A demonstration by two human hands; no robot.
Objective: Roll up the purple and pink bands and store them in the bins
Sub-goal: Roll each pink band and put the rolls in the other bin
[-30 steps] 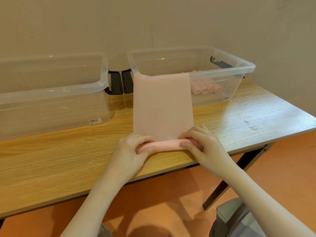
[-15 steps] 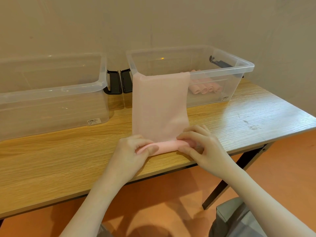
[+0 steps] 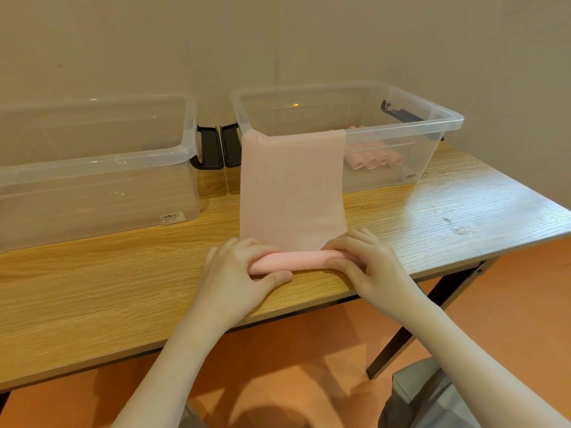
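1. Left bin (image 3: 92, 168): clear, on wooden table (image 3: 108, 282).
2. L hand (image 3: 238, 267) grasps rolled end of pink band (image 3: 292, 193).
3. Band's far end drapes over right bin (image 3: 438, 122) rim; rolled pink bands (image 3: 374, 159) inside.
4. R hand (image 3: 367, 261) grasps roll's other end.

Matt pink cloth band (image 3: 292, 193), glossy clear plastic bins (image 3: 401, 131), wood-grain table (image 3: 123, 288).

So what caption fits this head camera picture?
Both hands roll a pink band hanging from the right bin.
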